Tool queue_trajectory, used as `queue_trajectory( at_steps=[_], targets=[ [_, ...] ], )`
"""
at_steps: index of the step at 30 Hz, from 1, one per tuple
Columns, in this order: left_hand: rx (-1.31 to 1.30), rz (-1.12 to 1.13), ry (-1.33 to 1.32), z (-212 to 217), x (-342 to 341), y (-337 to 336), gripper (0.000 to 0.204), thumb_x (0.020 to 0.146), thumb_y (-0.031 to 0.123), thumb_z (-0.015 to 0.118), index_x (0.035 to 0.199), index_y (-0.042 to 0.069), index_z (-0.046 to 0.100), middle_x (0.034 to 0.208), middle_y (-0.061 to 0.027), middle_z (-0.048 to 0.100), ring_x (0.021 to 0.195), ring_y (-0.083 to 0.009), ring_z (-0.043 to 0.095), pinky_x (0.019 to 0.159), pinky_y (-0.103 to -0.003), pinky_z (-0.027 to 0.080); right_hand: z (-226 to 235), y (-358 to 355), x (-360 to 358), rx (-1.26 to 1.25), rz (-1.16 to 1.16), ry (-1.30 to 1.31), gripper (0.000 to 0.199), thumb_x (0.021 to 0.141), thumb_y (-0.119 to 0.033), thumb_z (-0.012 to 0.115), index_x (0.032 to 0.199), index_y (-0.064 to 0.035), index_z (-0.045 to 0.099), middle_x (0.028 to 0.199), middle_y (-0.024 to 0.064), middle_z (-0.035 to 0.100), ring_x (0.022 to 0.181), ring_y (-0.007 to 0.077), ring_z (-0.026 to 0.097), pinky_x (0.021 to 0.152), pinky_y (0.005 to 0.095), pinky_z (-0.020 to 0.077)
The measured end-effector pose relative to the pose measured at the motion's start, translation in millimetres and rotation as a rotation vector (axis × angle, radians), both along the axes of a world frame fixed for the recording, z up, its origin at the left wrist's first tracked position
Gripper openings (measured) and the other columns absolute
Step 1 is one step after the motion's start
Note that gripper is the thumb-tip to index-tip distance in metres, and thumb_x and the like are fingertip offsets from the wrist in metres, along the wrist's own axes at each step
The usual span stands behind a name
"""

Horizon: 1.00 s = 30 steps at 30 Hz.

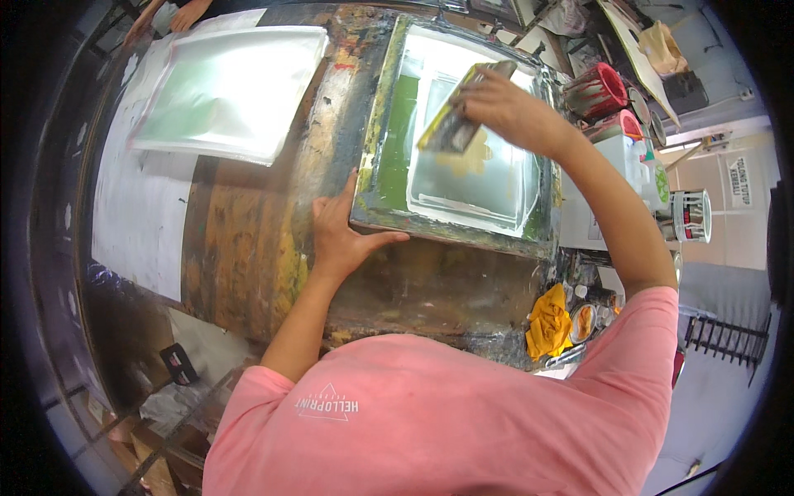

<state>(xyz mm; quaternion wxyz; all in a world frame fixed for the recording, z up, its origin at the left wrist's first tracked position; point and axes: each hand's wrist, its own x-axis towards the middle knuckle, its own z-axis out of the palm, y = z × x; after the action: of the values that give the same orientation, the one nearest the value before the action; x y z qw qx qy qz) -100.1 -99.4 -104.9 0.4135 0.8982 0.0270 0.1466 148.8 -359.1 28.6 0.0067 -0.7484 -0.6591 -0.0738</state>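
Note:
My right hand (495, 97) is closed around the top of a squeegee (455, 126), which is tilted over a screen-printing frame (451, 225). Beneath the squeegee, the mesh has a green border, a pale middle and a yellowish patch (473, 159). White streaks line the edges of the pale area. My left hand (343, 234) rests against the frame's near left corner. Its thumb stretches along the near edge and a finger points up the left side; the fingers are spread. The frame lies on a paint-stained table (248, 240).
Left of the frame lies a glossy translucent sheet (240, 91) over white paper (145, 223). Another person's hand (188, 15) shows at the far left edge. Paint cans (595, 89) and a white container (620, 161) stand to the right. A yellow cloth (548, 324) lies at the near right.

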Motion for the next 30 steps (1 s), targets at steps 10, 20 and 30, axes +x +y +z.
queue_trajectory(
  at_steps=[10, 20, 30],
  targets=[
    [0.079, -0.035, -0.095, 0.7, 2.8, 3.4, 0.132, 0.057, 0.069, 0.094, 0.155, -0.007, 0.049, 0.107, -0.0124, 0.077, 0.093, -0.0256, 0.068, 0.1, -0.042, 0.041, -21.8, 8.7, -40.6, -0.219, 0.14, 0.073, 0.02, 0.095, -0.009, 0.058, 0.113, -0.0117, 0.063, 0.141, 0.01, 0.067, 0.14, 0.0303, 0.057, 0.132, 0.0555, 0.0285],
    [0.026, -0.023, 0.0, 1.1, 0.0, 3.2, 0.135, 0.049, 0.059, 0.101, 0.158, 0.0, 0.049, 0.118, -0.0116, 0.077, 0.102, -0.0289, 0.059, 0.103, -0.043, 0.041, -46.1, 17.9, -11.0, -0.111, -0.056, 0.107, 0.02, 0.095, -0.009, 0.06, 0.114, -0.0071, 0.065, 0.148, 0.0104, 0.063, 0.139, 0.0325, 0.058, 0.124, 0.0515, 0.0384],
    [0.013, -0.04, -0.043, -0.7, 2.0, 4.2, 0.131, 0.054, 0.063, 0.098, 0.156, -0.002, 0.05, 0.113, -0.0141, 0.075, 0.099, -0.0288, 0.062, 0.1, -0.042, 0.042, -62.9, 28.4, 50.4, 0.032, -0.498, 0.026, 0.018, 0.096, -0.011, 0.058, 0.114, -0.0115, 0.064, 0.101, 0.0129, 0.076, 0.09, 0.0364, 0.074, 0.076, 0.0519, 0.0567]
  ],
)
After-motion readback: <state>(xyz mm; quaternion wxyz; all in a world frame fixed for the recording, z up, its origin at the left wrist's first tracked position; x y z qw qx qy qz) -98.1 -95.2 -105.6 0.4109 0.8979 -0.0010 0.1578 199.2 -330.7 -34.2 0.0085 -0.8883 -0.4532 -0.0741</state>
